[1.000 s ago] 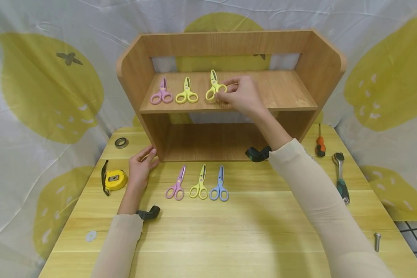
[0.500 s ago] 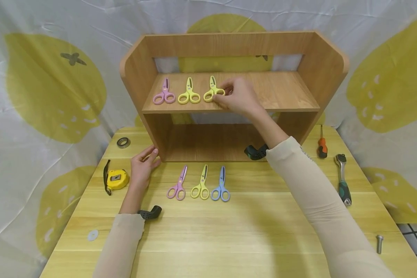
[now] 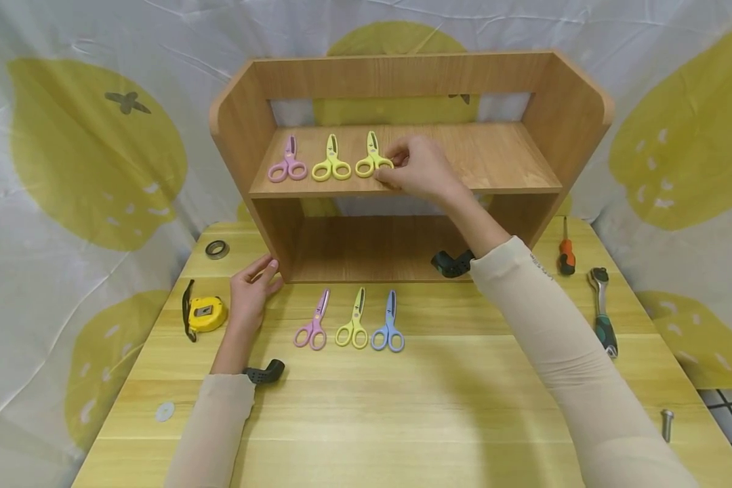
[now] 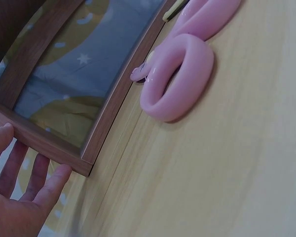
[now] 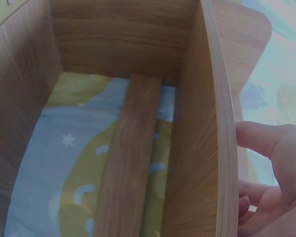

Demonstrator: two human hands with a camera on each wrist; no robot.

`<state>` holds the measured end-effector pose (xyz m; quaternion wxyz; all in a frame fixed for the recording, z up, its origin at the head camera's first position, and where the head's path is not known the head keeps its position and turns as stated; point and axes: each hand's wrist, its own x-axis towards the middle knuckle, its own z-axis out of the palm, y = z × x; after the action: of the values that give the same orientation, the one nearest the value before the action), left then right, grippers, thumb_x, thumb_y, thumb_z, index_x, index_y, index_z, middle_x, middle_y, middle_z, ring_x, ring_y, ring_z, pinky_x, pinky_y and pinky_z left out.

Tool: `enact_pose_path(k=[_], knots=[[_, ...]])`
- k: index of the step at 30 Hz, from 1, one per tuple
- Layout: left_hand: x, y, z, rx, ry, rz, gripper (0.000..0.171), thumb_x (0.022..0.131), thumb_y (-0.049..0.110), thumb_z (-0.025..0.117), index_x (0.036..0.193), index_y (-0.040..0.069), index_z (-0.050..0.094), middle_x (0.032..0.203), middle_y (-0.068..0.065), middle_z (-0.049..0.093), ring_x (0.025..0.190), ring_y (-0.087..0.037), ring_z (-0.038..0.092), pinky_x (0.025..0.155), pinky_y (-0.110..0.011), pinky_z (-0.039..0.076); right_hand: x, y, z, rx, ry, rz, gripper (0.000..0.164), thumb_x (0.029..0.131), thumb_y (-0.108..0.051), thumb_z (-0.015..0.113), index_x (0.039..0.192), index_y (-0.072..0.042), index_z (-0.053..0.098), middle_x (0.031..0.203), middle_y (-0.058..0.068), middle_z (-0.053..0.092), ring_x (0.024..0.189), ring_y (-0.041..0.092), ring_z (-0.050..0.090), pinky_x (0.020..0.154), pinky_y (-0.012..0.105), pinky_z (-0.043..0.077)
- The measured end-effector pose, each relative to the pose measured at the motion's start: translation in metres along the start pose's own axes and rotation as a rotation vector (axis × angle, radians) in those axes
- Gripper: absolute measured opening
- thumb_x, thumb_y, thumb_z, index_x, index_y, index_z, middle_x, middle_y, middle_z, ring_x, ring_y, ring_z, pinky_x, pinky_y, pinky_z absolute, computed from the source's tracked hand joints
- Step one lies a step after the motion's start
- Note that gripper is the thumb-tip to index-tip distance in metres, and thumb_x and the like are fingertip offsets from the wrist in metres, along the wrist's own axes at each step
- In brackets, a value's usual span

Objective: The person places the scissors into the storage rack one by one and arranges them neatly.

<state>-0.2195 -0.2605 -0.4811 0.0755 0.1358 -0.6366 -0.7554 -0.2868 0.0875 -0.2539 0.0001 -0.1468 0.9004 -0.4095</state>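
On the upper board of a wooden shelf [image 3: 402, 76], my right hand [image 3: 425, 168] pinches the right handle loop of a pair of yellow scissors [image 3: 373, 154], which lies with its blades toward the back. To its left lie another yellow pair of scissors [image 3: 331, 157] and a pink pair [image 3: 289, 157]. My left hand [image 3: 248, 293] touches the lower left side panel with its fingertips, fingers extended, as the left wrist view also shows. In front of the shelf, pink scissors [image 3: 314, 321], yellow scissors [image 3: 355, 320] and blue scissors [image 3: 390, 318] form a row on the table.
Left on the table [image 3: 402, 420] are a black ring [image 3: 209, 250], a yellow tape measure [image 3: 207, 314] and a grey washer [image 3: 165, 411]. Along the right lie an orange-handled screwdriver [image 3: 566, 259], a ratchet wrench [image 3: 602, 312] and a bolt [image 3: 667, 425]. A lemon-print cloth [image 3: 97, 203] hangs behind.
The yellow scissors in my right hand have come down onto the upper board, lining up with the two pairs beside them. My left hand stays at the side panel.
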Motion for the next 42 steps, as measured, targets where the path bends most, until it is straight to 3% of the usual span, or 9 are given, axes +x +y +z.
enact_pose_path(k=[10, 16, 20, 32, 42], knots=[[0.001, 0.0, 0.0, -0.025, 0.002, -0.016, 0.047, 0.095, 0.015, 0.075, 0.139, 0.004, 0.064, 0.128, 0.0, 0.065, 0.108, -0.011, 0.068, 0.101, -0.041, 0.059, -0.022, 0.014, -0.011, 0.113, 0.066, -0.022, 0.049, 0.092, -0.03, 0.078, 0.132, -0.007, 0.065, 0.124, 0.01, 0.065, 0.112, 0.021, 0.062, 0.096, 0.034, 0.059], [-0.001, 0.0, 0.001, -0.031, 0.004, -0.013, 0.046, 0.096, 0.014, 0.074, 0.139, 0.003, 0.063, 0.126, 0.001, 0.066, 0.107, -0.012, 0.068, 0.099, -0.04, 0.06, -0.056, 0.022, -0.018, 0.15, 0.175, -0.052, 0.044, 0.091, -0.028, 0.08, 0.128, -0.007, 0.068, 0.118, 0.008, 0.069, 0.104, 0.018, 0.065, 0.09, 0.03, 0.06], [-0.002, 0.001, 0.002, -0.037, 0.009, -0.024, 0.047, 0.096, 0.014, 0.074, 0.14, 0.003, 0.063, 0.125, 0.002, 0.065, 0.106, -0.011, 0.069, 0.1, -0.039, 0.059, -0.08, 0.033, -0.018, 0.167, 0.2, -0.084, 0.04, 0.091, -0.025, 0.08, 0.125, -0.007, 0.07, 0.112, 0.008, 0.072, 0.097, 0.016, 0.067, 0.087, 0.026, 0.06], [-0.001, 0.002, 0.001, -0.048, 0.007, -0.033, 0.047, 0.095, 0.014, 0.076, 0.139, 0.004, 0.063, 0.123, 0.003, 0.066, 0.109, -0.013, 0.068, 0.1, -0.04, 0.059, -0.14, 0.077, 0.009, 0.168, 0.072, -0.026, 0.035, 0.091, -0.031, 0.082, 0.121, -0.018, 0.069, 0.108, -0.001, 0.072, 0.092, 0.016, 0.068, 0.076, 0.023, 0.06], [-0.001, 0.002, 0.002, -0.041, 0.0, -0.023, 0.048, 0.096, 0.015, 0.074, 0.14, 0.003, 0.062, 0.123, 0.003, 0.066, 0.111, -0.014, 0.068, 0.101, -0.04, 0.058, -0.174, 0.116, 0.06, 0.217, -0.025, 0.022, 0.042, 0.09, -0.031, 0.083, 0.125, -0.015, 0.067, 0.12, 0.002, 0.069, 0.104, 0.02, 0.066, 0.087, 0.04, 0.063]])
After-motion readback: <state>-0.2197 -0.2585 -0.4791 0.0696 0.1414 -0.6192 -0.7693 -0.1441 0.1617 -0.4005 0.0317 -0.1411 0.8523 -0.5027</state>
